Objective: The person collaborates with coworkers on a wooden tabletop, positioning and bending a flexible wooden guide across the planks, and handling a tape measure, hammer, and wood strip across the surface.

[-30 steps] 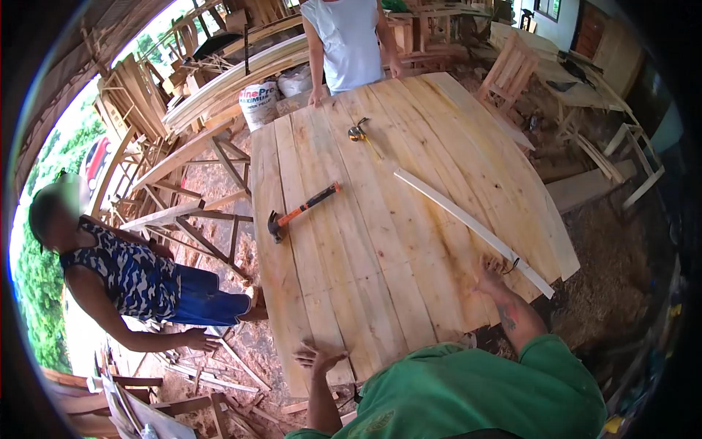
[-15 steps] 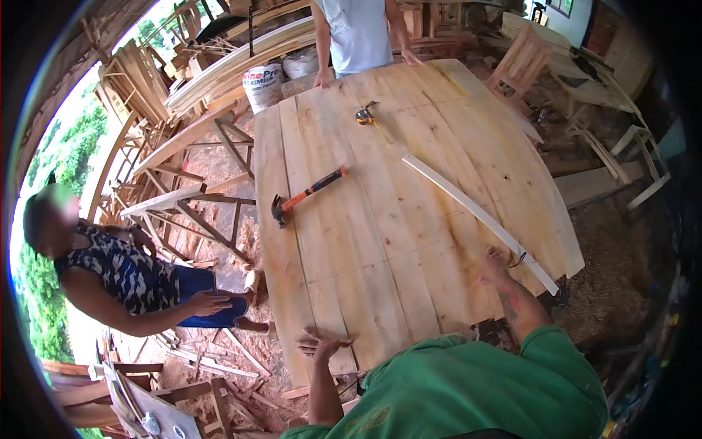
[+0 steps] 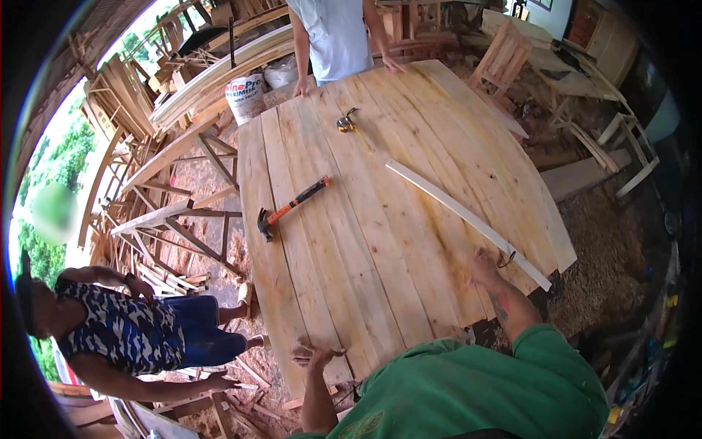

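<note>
A broad panel of joined wooden boards [image 3: 365,241] lies in front of me. My left hand [image 3: 316,356] rests on its near left edge, fingers apart and holding nothing. Farther right, my right hand [image 3: 485,268] lies on the boards beside a long pale wooden strip [image 3: 468,222], with nothing visible in it; its fingers look loosely bent. A small dark loop [image 3: 510,258] sits on the strip near that hand. Toward the panel's left side lies a claw hammer [image 3: 291,208] with an orange and black handle. A tape measure [image 3: 346,123] sits nearer the far edge.
Across the panel, a person in a white shirt [image 3: 340,40] has both hands on its far edge. Another person in a camouflage top [image 3: 128,329] stands at the left. Wooden trestles [image 3: 183,212], a white sack [image 3: 245,99] and stacked lumber [image 3: 227,69] surround the panel.
My view has shifted, so the panel and tools appear farther left. The person at the left has moved lower in view, their near arm lower. My hands stay on the panel.
</note>
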A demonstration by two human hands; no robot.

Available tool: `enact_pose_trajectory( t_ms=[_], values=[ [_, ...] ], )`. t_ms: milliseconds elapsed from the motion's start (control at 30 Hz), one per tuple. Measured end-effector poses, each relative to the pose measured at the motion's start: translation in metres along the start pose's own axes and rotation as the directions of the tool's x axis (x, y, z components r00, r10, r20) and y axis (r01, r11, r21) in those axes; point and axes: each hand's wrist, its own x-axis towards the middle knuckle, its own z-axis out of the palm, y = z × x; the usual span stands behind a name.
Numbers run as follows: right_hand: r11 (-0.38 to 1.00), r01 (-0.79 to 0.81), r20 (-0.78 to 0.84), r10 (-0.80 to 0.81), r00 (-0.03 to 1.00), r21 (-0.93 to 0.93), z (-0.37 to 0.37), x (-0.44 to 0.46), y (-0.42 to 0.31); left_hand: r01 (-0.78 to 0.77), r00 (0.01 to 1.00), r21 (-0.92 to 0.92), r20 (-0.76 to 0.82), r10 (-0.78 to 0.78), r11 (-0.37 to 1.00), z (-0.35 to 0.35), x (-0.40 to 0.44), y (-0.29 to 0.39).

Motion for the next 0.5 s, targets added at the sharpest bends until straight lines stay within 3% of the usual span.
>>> enact_pose_trajectory(
  t_ms=[133, 200, 400, 500],
  values=[
    [0.996, 0.085, 0.117, -0.081, 0.99, -0.027, -0.026, -0.011, -0.002, -0.002, 1.0, 0.027, -0.03, 0.003, 1.0, 0.002, 0.007, -0.007],
    [0.995, 0.025, 0.099, -0.035, 0.994, 0.094, -0.003, 0.004, 0.003, 0.01, 0.999, 0.02, -0.048, -0.009, 1.0, 0.005, 0.003, -0.004],
    [1.0, 0.015, -0.043, -0.015, 0.999, 0.004, -0.001, 0.003, -0.001, -0.035, 0.994, -0.027, -0.1, 0.032, 0.999, 0.015, 0.015, -0.007],
    [0.992, -0.003, 0.051, -0.003, 0.999, 0.122, 0.009, 0.012, 0.003, -0.017, 0.997, -0.037, -0.074, 0.015, 0.999, 0.007, -0.003, -0.001]
  ],
)
